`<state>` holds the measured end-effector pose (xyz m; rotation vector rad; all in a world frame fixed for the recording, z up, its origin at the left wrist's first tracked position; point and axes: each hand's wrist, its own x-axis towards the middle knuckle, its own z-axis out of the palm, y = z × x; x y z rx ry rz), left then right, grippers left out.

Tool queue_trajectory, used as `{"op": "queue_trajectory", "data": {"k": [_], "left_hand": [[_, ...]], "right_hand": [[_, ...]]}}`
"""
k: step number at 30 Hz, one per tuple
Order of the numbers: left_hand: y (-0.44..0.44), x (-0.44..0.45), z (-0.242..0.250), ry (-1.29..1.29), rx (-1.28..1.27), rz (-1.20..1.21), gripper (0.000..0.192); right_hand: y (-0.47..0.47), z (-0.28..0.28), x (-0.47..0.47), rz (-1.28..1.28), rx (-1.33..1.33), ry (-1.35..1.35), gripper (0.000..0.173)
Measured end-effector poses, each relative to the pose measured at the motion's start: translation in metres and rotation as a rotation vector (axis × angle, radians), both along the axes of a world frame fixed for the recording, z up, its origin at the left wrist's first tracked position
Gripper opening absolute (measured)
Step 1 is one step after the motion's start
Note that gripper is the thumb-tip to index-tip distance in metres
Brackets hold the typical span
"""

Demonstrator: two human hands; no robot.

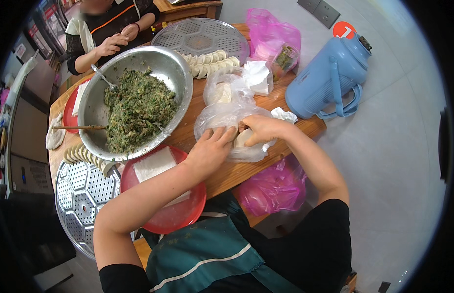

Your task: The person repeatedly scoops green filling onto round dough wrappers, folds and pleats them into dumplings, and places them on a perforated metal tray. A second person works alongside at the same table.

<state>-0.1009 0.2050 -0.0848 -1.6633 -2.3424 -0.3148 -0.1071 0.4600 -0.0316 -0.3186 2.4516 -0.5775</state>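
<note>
Both my hands are at a clear plastic bag (214, 116) on the wooden table. My left hand (212, 146) rests its spread fingers on the bag's near side. At the bag's opening, my right hand (261, 129) curls its thumb and fingers around a stack of round dough wrappers (243, 138); whether it grips them is not plain. To the left stands a large metal bowl (183, 73) of green chopped filling (139, 106), with a metal spoon (102, 77) and a wooden stick (80, 127) in it. A red plate (194, 208) with a folded white cloth (153, 164) lies under my left forearm.
Folded dumplings (212, 64) sit by a perforated metal tray (201, 36); another such tray (84, 205) is at the left. A second bag of wrappers (223, 91), a glass jar (284, 60) and a blue thermos (326, 77) stand beyond my hands. Across the table is another person (113, 33).
</note>
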Motion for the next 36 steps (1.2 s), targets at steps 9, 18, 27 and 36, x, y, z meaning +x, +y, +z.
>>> {"op": "queue_trajectory", "data": {"k": [9,18,27,36], "left_hand": [[0.000,0.002,-0.003,-0.016,0.004,0.016,0.027],[0.006,0.002,-0.008,-0.018,0.001,0.061,0.033],[-0.041,0.033,0.060,-2.355,1.231,0.035,0.064],[-0.135,0.098,0.048,-1.709,1.094,0.387,0.038]], "right_hand": [[0.008,-0.012,0.013,0.056,-0.115,0.023,0.041],[0.005,0.073,0.048,-0.386,-0.441,0.295,0.023],[-0.087,0.048,0.057,-0.448,-0.698,0.143,0.027],[-0.194,0.033,0.062,-0.002,-0.206,0.463,0.038]]}}
